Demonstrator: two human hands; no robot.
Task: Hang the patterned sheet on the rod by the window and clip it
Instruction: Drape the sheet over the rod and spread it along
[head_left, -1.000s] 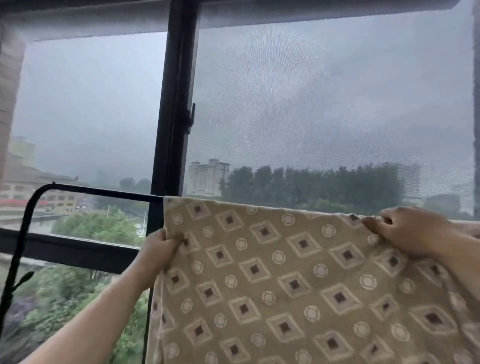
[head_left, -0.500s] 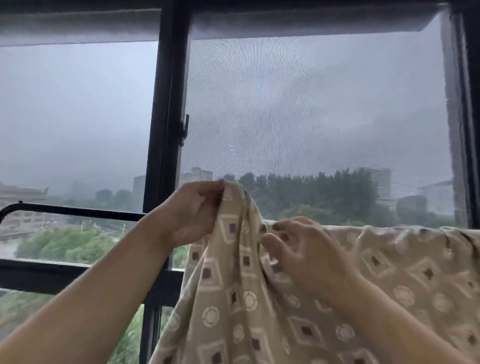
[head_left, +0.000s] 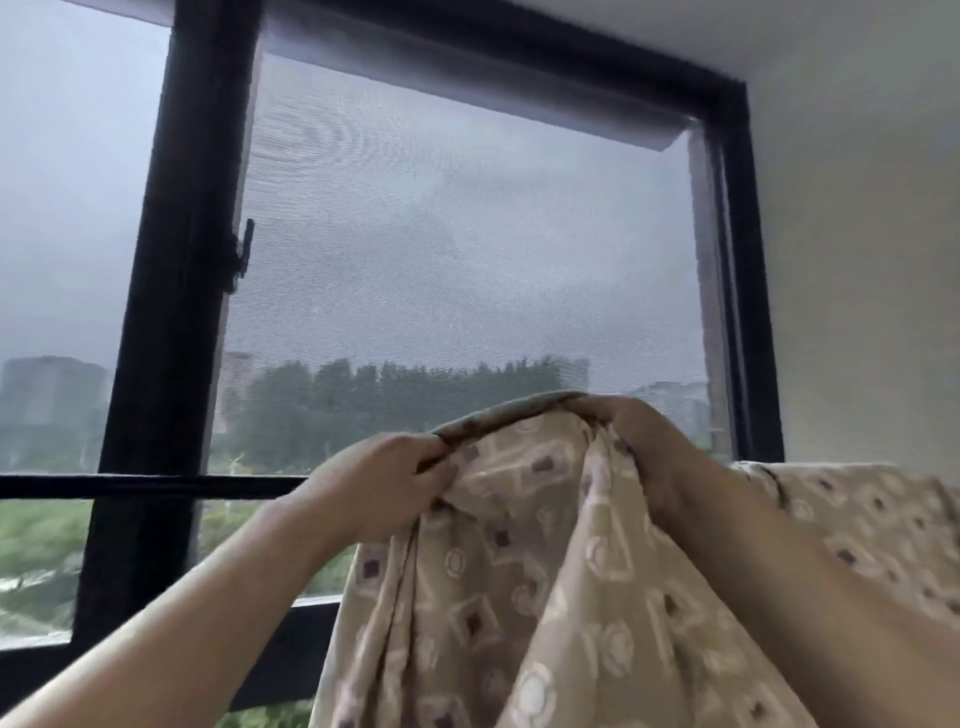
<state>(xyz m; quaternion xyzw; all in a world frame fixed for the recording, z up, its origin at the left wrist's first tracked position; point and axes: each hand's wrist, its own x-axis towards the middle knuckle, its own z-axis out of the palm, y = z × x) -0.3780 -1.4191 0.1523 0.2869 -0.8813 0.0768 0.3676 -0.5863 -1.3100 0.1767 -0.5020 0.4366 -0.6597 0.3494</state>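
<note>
The tan patterned sheet (head_left: 524, 587), printed with brown squares and white circles, hangs bunched in front of the window. My left hand (head_left: 384, 483) pinches its top edge on the left. My right hand (head_left: 639, 436) grips the same edge further right, and the edge arches up between them. More of the sheet (head_left: 857, 514) lies draped at the right, hiding what it rests on. The black rod (head_left: 150, 486) runs level across the window to the left of my left hand. No clip is in view.
A black window frame post (head_left: 176, 291) stands at the left, with a latch (head_left: 241, 254) on it. A mesh screen (head_left: 467, 249) fills the right pane. A pale wall (head_left: 857, 260) borders the window on the right.
My hands have shifted right along the sheet's top edge and drawn apart, lifting it into an arch. The camera has turned right and up, bringing the wall into view.
</note>
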